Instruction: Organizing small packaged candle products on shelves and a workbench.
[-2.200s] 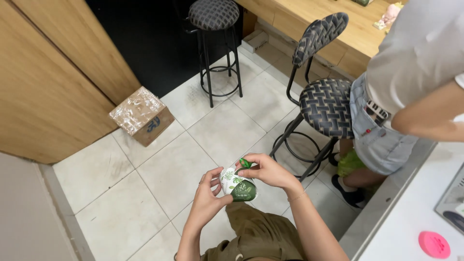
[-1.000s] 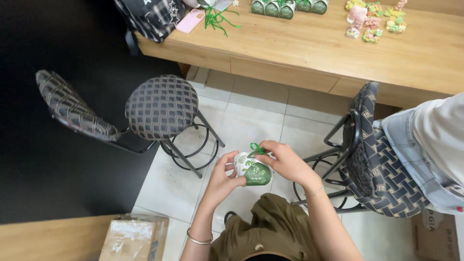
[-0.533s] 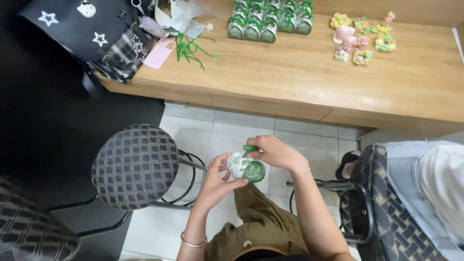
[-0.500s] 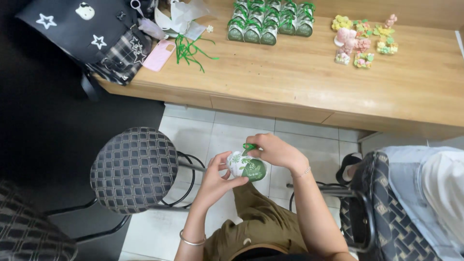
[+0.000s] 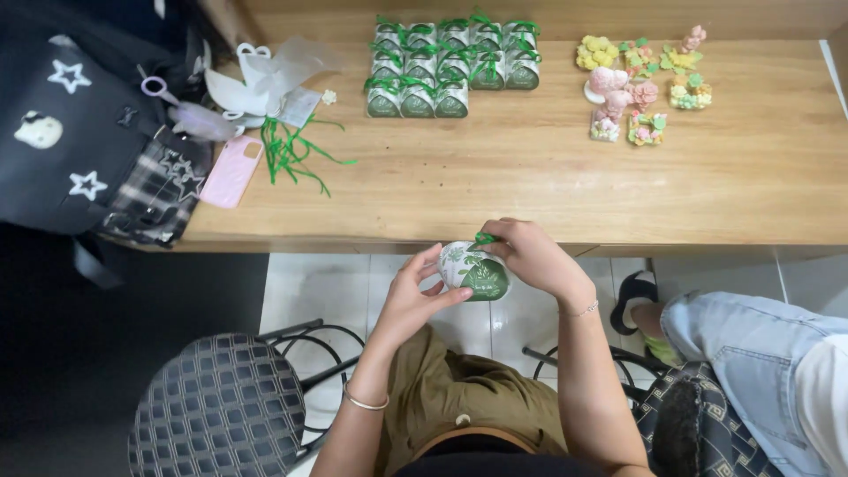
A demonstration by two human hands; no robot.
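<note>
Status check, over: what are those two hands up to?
Left hand cradles small green-and-white favour box. Right hand pinches its green ribbon. Nothing between hands and wooden counter.

A wooden table (image 5: 530, 185) carries green favor boxes (image 5: 450, 66), pastel trinkets (image 5: 640, 84), green ribbons (image 5: 296, 155).

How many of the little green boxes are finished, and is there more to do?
Done: a cluster of about a dozen tied green boxes stands on the wooden table. In hand: the left hand cradles one more green-and-white box while the right hand pinches the green ribbon on top. Left: loose green ribbons and flat white pieces lie unused, so more seems to remain.
</note>
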